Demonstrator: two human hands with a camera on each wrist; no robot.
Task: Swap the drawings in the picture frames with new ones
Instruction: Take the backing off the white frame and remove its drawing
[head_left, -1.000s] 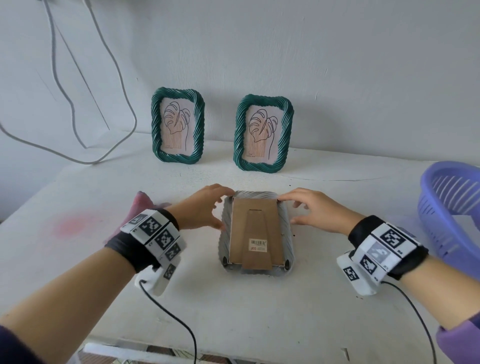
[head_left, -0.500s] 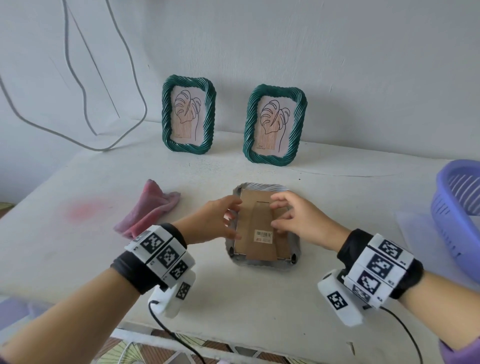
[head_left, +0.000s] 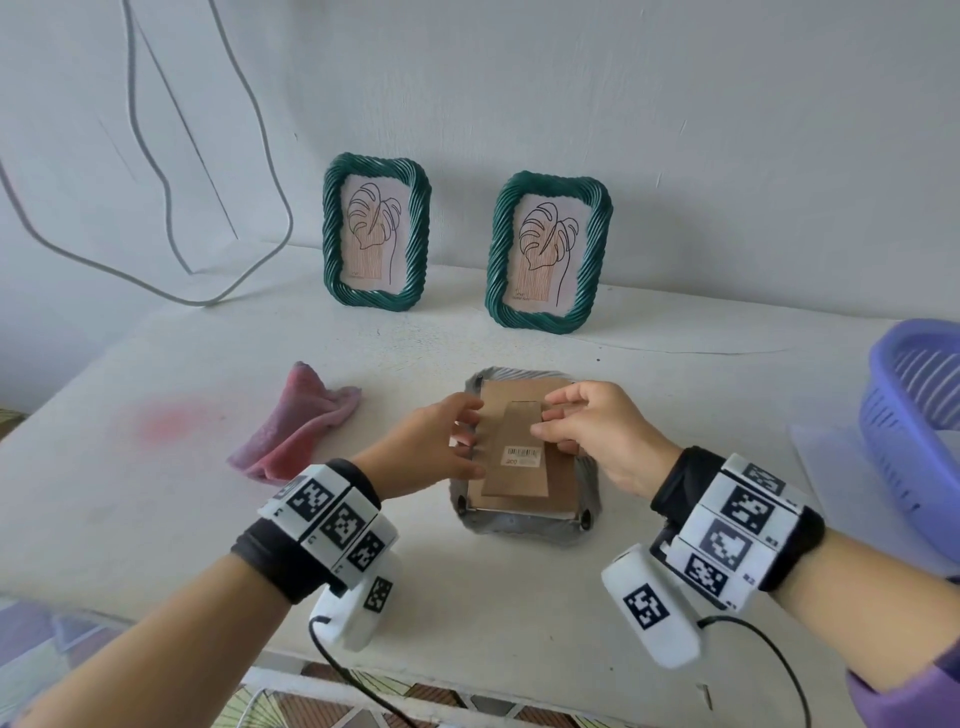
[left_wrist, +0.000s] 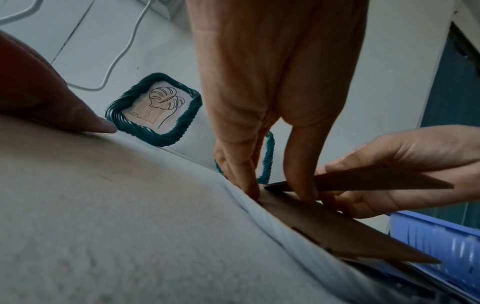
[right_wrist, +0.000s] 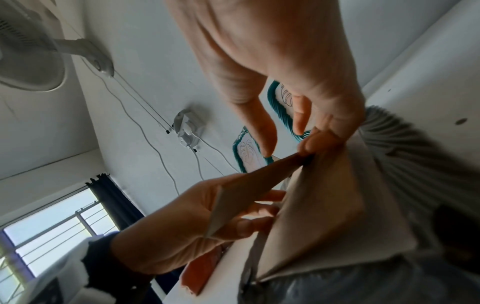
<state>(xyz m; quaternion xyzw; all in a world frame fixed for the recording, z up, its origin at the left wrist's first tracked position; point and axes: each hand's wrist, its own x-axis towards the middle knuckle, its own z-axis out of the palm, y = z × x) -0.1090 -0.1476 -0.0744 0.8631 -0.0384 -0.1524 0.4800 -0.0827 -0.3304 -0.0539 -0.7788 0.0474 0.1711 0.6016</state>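
Note:
A grey ribbed picture frame (head_left: 524, 527) lies face down at the table's middle, its brown cardboard backing (head_left: 561, 478) facing up. My left hand (head_left: 465, 441) is at the backing's left edge; the left wrist view shows its fingertips (left_wrist: 301, 193) pressing straight down there. My right hand (head_left: 550, 423) pinches the cardboard stand flap (left_wrist: 363, 181) near its hinge and holds it raised off the backing. Two green twisted frames (head_left: 375, 234) (head_left: 548, 252) with leaf drawings stand against the wall behind. The drawing in the grey frame is hidden.
A pink cloth (head_left: 296, 431) lies left of the grey frame. A purple slatted basket (head_left: 914, 426) stands at the right edge on a white sheet (head_left: 831, 467). A grey cable (head_left: 171, 208) hangs down the wall at the left. The table's front edge is close below my wrists.
Both hands have moved from the grey frame's far corners onto the middle of its backing. The right hand has taken hold of the stand flap and lifted it.

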